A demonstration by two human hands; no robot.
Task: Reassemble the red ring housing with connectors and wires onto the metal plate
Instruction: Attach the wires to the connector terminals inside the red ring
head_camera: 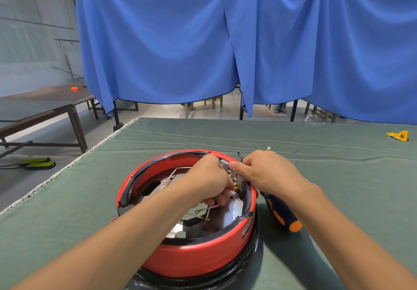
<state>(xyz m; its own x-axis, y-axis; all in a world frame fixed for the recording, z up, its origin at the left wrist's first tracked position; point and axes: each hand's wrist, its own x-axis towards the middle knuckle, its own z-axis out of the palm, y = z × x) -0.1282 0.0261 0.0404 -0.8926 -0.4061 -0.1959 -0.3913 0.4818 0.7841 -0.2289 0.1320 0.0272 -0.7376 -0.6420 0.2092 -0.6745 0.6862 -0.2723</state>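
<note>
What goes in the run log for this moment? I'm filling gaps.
stage: connector fitting | left hand: inside red ring housing | right hand: pinching at connector block | screwdriver: lying on table

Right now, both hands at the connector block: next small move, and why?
Probably seat the pinched wire terminal. Both hands, left hand and right hand, work at the grey connector block inside the red ring housing; loose ring-terminal wires still lie unattached on the metal plate.

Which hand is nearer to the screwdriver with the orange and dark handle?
The right hand. The screwdriver lies on the cloth just under its wrist. The left hand is farther, inside the red ring, on the other side of the gray block.
</note>
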